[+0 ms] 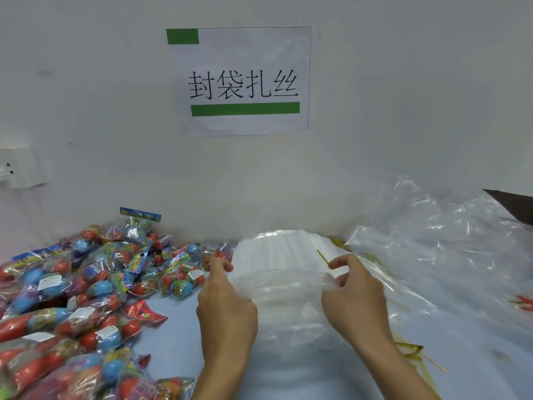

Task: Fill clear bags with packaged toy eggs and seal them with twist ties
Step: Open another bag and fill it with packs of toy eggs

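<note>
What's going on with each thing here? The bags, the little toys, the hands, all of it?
Stack of clear bags: flat, empty, top bag's edge being lifted.
Left hand: fingers pinching the bag's left edge.
Right hand: pinching the bag's right edge and a twist tie.
Twist tie: straight, untwisted, held in the right hand.
Toy egg packs: sealed, heaped loose on the table.
Spare twist ties: loose on the table.
Crumpled plastic: lying open.

White paper sign (242, 80) hanging on pale wall (403, 96) above table (178, 336), showing black Chinese characters and two green bars. White wall socket (20, 168) sitting at far left. Dark flat edge (516, 204) jutting in at right.
</note>
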